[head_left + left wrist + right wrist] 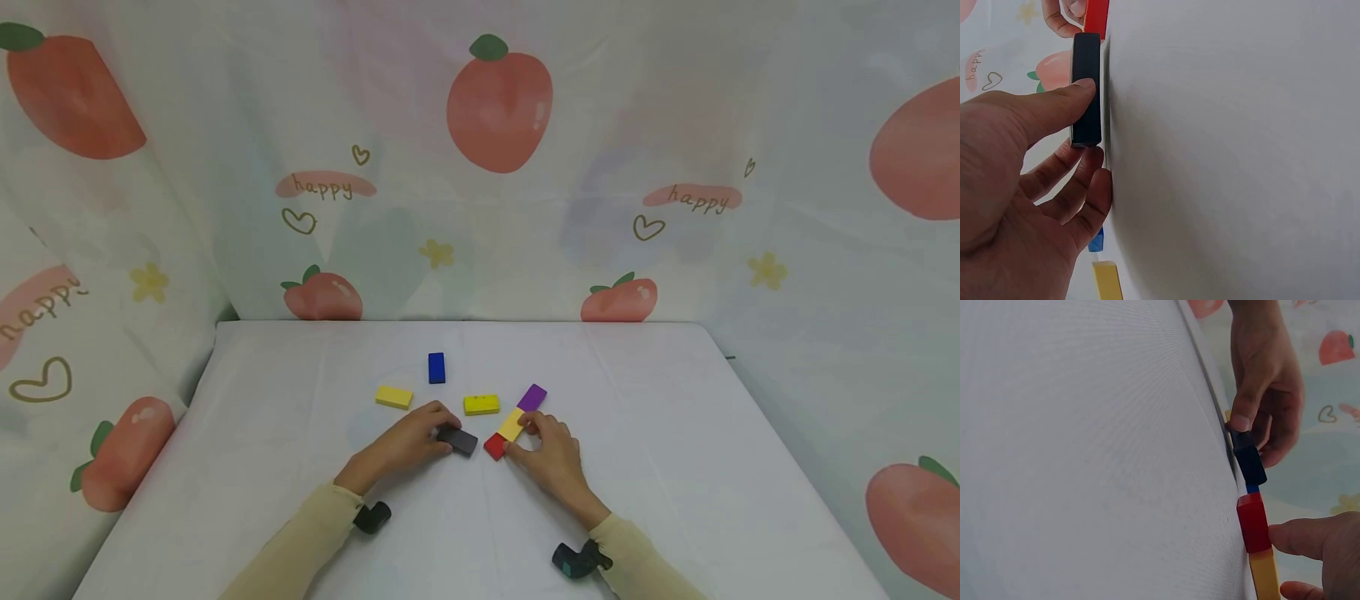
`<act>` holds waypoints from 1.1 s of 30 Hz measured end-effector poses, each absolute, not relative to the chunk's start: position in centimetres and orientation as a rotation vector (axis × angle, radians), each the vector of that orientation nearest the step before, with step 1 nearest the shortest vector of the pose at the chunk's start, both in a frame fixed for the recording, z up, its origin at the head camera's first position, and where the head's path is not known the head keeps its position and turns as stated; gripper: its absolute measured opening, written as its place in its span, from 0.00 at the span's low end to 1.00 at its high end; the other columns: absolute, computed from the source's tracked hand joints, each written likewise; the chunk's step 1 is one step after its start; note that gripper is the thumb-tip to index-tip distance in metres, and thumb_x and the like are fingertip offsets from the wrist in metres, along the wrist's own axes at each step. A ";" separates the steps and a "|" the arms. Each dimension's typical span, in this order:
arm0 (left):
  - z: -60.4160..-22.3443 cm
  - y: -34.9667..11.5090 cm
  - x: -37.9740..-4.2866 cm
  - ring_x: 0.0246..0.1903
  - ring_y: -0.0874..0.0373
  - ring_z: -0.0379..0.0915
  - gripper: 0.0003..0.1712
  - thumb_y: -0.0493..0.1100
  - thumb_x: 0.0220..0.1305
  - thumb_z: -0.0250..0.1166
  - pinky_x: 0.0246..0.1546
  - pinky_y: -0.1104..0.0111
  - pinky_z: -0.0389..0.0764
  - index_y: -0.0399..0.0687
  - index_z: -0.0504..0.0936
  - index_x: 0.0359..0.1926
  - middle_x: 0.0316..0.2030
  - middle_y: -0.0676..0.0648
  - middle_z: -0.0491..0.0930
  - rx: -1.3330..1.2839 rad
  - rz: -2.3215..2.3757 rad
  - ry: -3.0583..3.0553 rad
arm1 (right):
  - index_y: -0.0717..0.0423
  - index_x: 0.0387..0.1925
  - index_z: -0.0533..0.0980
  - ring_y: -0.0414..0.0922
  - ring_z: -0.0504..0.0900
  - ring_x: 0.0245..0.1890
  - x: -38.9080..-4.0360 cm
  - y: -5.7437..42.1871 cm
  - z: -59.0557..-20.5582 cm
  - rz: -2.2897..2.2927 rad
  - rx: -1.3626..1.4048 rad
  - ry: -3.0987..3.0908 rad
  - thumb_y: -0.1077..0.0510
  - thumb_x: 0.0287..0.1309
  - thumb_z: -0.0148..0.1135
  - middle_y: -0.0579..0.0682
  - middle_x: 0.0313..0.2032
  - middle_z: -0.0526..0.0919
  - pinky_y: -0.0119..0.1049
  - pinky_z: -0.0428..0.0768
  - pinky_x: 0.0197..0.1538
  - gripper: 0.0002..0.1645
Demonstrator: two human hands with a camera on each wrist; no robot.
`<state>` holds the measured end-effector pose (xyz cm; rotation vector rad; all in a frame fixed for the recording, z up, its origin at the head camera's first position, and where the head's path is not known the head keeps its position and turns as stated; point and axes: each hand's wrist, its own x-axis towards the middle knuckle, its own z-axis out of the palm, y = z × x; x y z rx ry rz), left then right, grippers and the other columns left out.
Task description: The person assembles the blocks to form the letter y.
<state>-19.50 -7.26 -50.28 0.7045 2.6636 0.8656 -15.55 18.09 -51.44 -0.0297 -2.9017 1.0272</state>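
My left hand (pixel 411 439) pinches a dark grey rectangular block (pixel 457 441) between thumb and fingers; in the left wrist view the thumb (pixel 1079 94) lies along its near face. This block is close to the tabletop, and I cannot tell if it touches. A slanted row holds a red block (pixel 494 447), a yellow block (pixel 512 426) and a purple block (pixel 532 397), end to end. My right hand (pixel 553 458) rests beside that row, its thumb touching the red block (pixel 1254 522) and a finger at the yellow one. The grey block's far end points toward the red block.
Behind the hands lie a blue block (pixel 437 368), a pale yellow block (pixel 393 397) and a bright yellow block (pixel 482 405), apart from one another. A white cloth covers the table (pixel 675 467). Peach-patterned curtain (pixel 502 233) hangs behind and at both sides.
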 end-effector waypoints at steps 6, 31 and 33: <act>-50.4 -6.9 -19.7 0.49 0.63 0.72 0.18 0.45 0.62 0.69 0.59 0.64 0.76 0.56 0.80 0.54 0.51 0.55 0.75 0.711 0.849 2.669 | 0.47 0.48 0.76 0.47 0.72 0.46 -15.6 18.0 -51.4 1.026 -0.031 -2.903 0.47 0.49 0.74 0.46 0.40 0.78 0.45 0.64 0.48 0.25; -50.6 -5.5 -21.0 0.57 0.59 0.71 0.18 0.45 0.65 0.66 0.63 0.61 0.73 0.56 0.80 0.55 0.55 0.53 0.75 0.750 0.829 2.684 | 0.48 0.48 0.76 0.47 0.73 0.46 -15.6 18.0 -51.3 1.032 -0.043 -2.902 0.47 0.48 0.74 0.46 0.41 0.79 0.44 0.64 0.48 0.25; -50.6 -5.4 -21.1 0.57 0.59 0.71 0.18 0.45 0.65 0.66 0.64 0.61 0.73 0.57 0.80 0.56 0.55 0.54 0.75 0.733 0.822 2.689 | 0.48 0.48 0.76 0.47 0.73 0.46 -15.6 17.9 -51.2 1.032 -0.037 -2.900 0.47 0.48 0.74 0.46 0.41 0.79 0.45 0.64 0.48 0.25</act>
